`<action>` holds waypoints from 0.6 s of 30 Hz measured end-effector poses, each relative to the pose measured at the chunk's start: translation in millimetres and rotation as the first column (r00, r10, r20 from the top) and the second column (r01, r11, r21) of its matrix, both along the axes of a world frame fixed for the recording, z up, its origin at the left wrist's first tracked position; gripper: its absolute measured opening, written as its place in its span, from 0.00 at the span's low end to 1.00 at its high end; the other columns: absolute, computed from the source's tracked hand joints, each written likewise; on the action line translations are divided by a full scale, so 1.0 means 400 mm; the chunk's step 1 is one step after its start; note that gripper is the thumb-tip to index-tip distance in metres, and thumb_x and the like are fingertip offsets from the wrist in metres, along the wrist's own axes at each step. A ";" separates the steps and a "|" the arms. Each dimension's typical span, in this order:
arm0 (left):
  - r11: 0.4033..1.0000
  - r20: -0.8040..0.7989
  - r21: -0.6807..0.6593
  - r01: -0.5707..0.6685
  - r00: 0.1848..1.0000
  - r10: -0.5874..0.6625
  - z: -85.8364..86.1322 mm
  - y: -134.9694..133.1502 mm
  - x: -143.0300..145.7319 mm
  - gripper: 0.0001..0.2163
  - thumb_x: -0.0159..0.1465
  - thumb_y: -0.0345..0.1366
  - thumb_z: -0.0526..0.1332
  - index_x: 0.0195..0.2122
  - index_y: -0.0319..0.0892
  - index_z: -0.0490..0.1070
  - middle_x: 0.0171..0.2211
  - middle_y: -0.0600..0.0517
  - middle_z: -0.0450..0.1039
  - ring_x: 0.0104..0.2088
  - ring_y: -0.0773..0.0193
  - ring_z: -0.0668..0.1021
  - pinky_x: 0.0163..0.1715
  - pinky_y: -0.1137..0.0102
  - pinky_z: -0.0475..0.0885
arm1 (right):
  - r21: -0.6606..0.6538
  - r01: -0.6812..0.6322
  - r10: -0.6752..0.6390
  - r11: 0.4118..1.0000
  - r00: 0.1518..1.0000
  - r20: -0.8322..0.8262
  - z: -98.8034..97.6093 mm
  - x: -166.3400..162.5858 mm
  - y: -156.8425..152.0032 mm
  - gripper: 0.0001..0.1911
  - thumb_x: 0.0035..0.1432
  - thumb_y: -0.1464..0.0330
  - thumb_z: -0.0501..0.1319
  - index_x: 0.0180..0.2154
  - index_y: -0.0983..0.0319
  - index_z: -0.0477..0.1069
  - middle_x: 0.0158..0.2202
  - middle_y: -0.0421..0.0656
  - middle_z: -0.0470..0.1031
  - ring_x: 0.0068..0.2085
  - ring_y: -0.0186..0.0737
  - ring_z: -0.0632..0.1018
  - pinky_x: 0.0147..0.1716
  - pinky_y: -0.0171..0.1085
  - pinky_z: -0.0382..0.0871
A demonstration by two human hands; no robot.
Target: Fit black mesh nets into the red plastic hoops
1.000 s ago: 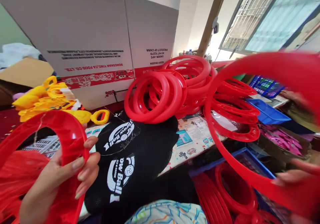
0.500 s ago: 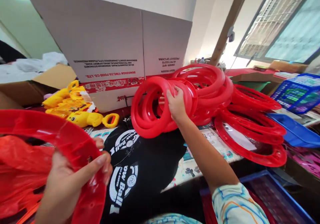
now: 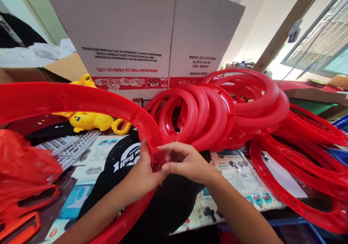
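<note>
While red plastic ring (image 3: 81, 97) is pinched by left hand (image 3: 144, 175) and right hand (image 3: 185, 162) | far carton (image 3: 130, 30) marked "KEEP FROZEN", inverted

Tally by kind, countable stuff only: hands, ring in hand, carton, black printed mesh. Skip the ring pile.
Hands: 2, left hand and right hand, both pinching the same ring
Held red ring: 1
White carton: 1
Black printed mesh: 1
Total: 5
Ring pile: too overlapped to count.
</note>
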State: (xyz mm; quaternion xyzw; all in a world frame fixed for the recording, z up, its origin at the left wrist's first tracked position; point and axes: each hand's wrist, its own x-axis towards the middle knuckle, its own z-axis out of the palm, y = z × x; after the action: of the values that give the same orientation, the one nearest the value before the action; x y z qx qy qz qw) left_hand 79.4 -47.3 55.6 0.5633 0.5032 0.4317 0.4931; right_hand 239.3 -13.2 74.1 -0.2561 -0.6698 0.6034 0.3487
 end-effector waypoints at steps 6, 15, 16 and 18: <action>0.981 0.053 -0.165 0.103 0.994 -0.095 -0.056 -0.010 0.010 0.34 0.56 0.34 0.64 0.56 0.46 0.41 0.35 0.54 0.67 0.25 0.68 0.74 0.23 0.71 0.72 | 0.340 -0.077 0.057 0.937 0.996 0.069 -0.038 0.036 0.029 0.06 0.52 0.72 0.67 0.36 0.64 0.78 0.33 0.42 0.74 0.33 0.29 0.75 0.33 0.29 0.70; 0.831 0.359 -0.292 0.474 0.859 -0.364 -0.070 -0.030 -0.034 0.36 0.54 0.25 0.57 0.58 0.45 0.37 0.30 0.56 0.71 0.28 0.66 0.75 0.29 0.71 0.72 | 0.596 0.113 -0.113 0.795 0.993 -0.036 -0.094 0.010 0.021 0.02 0.53 0.76 0.65 0.32 0.66 0.74 0.31 0.43 0.74 0.32 0.29 0.75 0.34 0.28 0.72; 0.815 0.379 -0.311 0.489 0.850 -0.365 -0.070 -0.031 -0.034 0.36 0.54 0.25 0.57 0.59 0.45 0.36 0.30 0.55 0.71 0.29 0.65 0.76 0.30 0.71 0.72 | 0.636 0.129 -0.130 0.761 0.990 -0.046 -0.099 0.008 0.021 0.02 0.53 0.76 0.65 0.32 0.66 0.74 0.31 0.43 0.74 0.33 0.30 0.75 0.34 0.29 0.72; 0.786 0.413 -0.334 0.520 0.831 -0.373 -0.071 -0.032 -0.033 0.38 0.54 0.25 0.57 0.60 0.47 0.34 0.31 0.55 0.72 0.28 0.65 0.76 0.30 0.70 0.72 | 0.705 0.147 -0.157 0.694 0.986 -0.051 -0.104 0.007 0.016 0.03 0.54 0.77 0.64 0.33 0.66 0.74 0.32 0.44 0.74 0.33 0.30 0.75 0.34 0.29 0.72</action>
State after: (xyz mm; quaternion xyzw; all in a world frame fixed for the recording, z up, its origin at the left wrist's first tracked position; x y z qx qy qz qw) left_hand 66.4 -60.0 27.1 0.4642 0.3477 0.2645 0.7705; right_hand 242.2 -6.8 32.3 -0.1615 -0.8283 0.2687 0.4644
